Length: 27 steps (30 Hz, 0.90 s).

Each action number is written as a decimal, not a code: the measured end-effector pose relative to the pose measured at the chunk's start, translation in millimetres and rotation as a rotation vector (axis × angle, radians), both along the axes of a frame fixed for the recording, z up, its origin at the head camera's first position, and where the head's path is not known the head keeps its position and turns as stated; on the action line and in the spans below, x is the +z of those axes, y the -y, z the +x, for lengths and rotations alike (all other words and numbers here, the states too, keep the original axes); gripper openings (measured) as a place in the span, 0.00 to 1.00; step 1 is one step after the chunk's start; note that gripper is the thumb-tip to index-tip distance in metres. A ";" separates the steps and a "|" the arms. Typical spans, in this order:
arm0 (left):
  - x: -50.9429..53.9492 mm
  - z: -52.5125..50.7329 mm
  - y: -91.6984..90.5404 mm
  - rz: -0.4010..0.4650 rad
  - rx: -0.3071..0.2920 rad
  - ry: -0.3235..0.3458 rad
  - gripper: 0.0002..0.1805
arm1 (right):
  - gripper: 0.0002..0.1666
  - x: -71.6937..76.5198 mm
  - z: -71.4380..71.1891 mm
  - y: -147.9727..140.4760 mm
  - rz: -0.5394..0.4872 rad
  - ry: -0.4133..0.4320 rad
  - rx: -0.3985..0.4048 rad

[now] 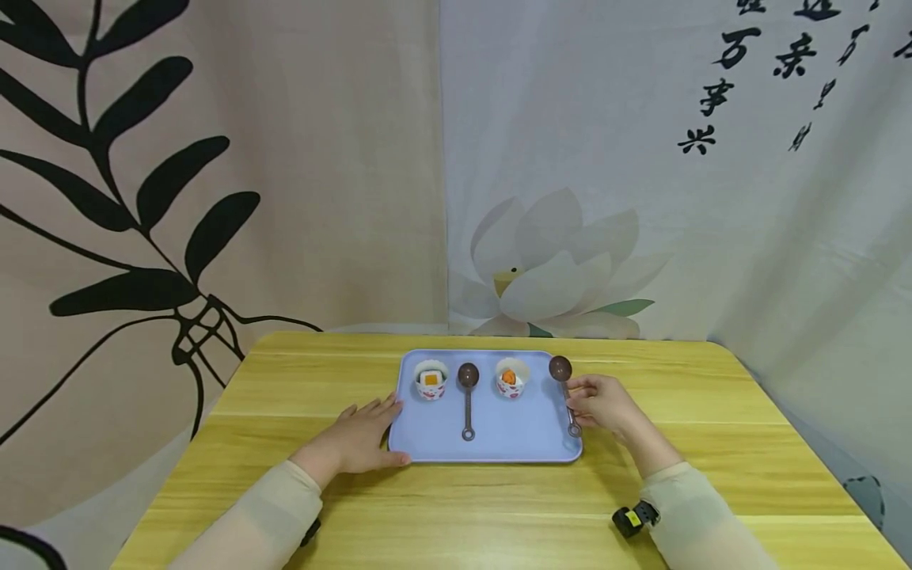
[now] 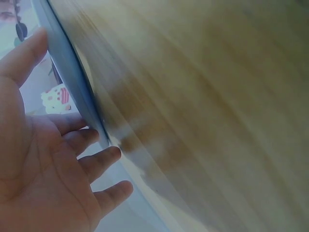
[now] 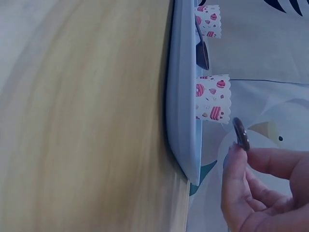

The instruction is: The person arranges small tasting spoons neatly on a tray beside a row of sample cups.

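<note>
A light blue tray [image 1: 492, 449] lies on the table. My left hand [image 1: 363, 437] touches its left edge with spread fingers; the left wrist view shows the palm and fingers [image 2: 104, 162] at the rim. My right hand [image 1: 602, 404] pinches the handle of a brown measuring spoon [image 1: 560, 369] over the tray's right edge. The end of a spoon handle [image 3: 241, 134] shows between thumb and finger in the right wrist view. Another brown measuring spoon [image 1: 468, 376] lies mid-tray, between a paper cup [image 1: 431, 392] with a white-and-orange piece and a paper cup [image 1: 510, 390] with an orange lump.
The yellow wooden table [image 1: 470, 514] extends around the tray on all sides. Behind it hangs a curtain [image 1: 356, 198] with printed leaves, a lotus and black characters. A dark device [image 1: 634, 518] is strapped at the right wrist.
</note>
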<state>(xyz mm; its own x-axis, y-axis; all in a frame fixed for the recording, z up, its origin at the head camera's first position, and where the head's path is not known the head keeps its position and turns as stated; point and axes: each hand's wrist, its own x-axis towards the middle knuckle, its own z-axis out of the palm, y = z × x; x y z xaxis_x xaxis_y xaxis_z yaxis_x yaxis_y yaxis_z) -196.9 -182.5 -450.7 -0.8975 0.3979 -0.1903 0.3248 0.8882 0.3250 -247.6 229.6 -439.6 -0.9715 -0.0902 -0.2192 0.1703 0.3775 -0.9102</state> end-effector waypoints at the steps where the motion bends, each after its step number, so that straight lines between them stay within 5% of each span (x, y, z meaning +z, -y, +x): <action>1: -0.1 -0.1 -0.1 0.002 0.000 -0.002 0.54 | 0.20 -0.2 -0.8 1.3 0.001 0.003 -0.004; 27: -0.3 -0.5 -1.0 0.013 0.007 0.001 0.54 | 0.18 -12.2 -18.2 19.4 0.044 0.013 -0.010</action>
